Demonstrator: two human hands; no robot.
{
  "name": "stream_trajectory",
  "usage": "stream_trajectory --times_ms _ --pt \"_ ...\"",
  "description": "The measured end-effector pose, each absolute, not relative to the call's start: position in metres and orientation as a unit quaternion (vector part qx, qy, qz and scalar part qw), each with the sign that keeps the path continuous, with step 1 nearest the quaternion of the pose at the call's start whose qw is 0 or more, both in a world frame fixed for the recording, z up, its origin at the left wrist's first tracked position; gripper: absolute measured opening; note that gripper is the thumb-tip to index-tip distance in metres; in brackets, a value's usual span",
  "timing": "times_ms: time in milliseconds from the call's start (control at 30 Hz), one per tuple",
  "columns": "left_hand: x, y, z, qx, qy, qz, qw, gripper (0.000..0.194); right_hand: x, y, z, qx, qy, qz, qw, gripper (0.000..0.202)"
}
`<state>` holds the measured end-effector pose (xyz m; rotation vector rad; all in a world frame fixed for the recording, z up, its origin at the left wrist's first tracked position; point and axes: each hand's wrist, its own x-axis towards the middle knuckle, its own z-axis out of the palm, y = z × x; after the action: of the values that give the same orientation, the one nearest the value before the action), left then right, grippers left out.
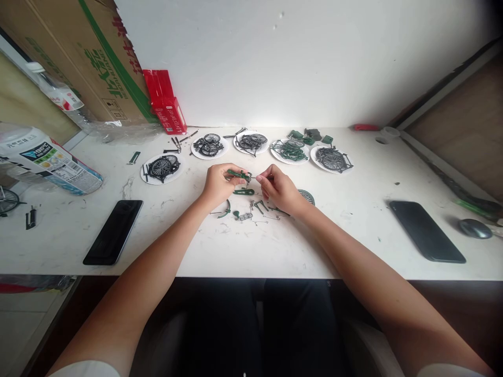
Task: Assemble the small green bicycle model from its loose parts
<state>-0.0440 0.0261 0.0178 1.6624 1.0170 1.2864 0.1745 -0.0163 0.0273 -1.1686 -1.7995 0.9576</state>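
Observation:
My left hand is closed around a small green model-bicycle part, held just above the white table. Facing it, my right hand pinches a thin, pin-like piece whose tip meets the green part; its exact kind is too small to tell. On the table below lie a green chain-guard-shaped piece, a curved green mudguard-like strip and a small rack-like metal piece. A spoked wheel is partly hidden behind my right wrist.
Paper plates with model-bicycle parts stand along the back, among them a left plate and a right plate. A phone lies left, a dark flat slab and a mouse right. A large bottle and red box stand left.

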Motion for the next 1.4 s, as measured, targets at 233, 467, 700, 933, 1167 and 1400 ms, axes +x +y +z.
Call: stream_trajectory --times_ms 233,467,700,933,1167,1400 --pt "-0.0434 0.0252 0.0172 0.645 0.399 0.512 0.404 0.019 0.1727 -0.0177 0.0243 -0.456 -0.696 0.391 0.394 0.043" --pt "-0.0429 0.0238 0.0192 0.654 0.397 0.509 0.395 0.018 0.1694 -0.0189 0.0238 -0.471 -0.688 0.387 0.393 0.045" --pt "-0.0437 0.0242 0.0191 0.661 0.400 0.505 0.385 0.020 0.1680 -0.0189 0.0210 -0.474 -0.681 0.386 0.403 0.046" --pt "-0.0424 0.0226 0.0226 0.662 0.404 0.502 0.381 0.014 0.1674 -0.0189 0.0215 -0.480 -0.682 0.381 0.399 0.046" --pt "-0.0426 0.0231 0.0225 0.656 0.405 0.506 0.386 0.017 0.1661 -0.0223 0.0263 -0.455 -0.680 0.406 0.407 0.049" --pt "-0.0434 0.0242 0.0220 0.650 0.416 0.504 0.387 0.018 0.1700 -0.0187 0.0215 -0.433 -0.695 0.415 0.396 0.043"
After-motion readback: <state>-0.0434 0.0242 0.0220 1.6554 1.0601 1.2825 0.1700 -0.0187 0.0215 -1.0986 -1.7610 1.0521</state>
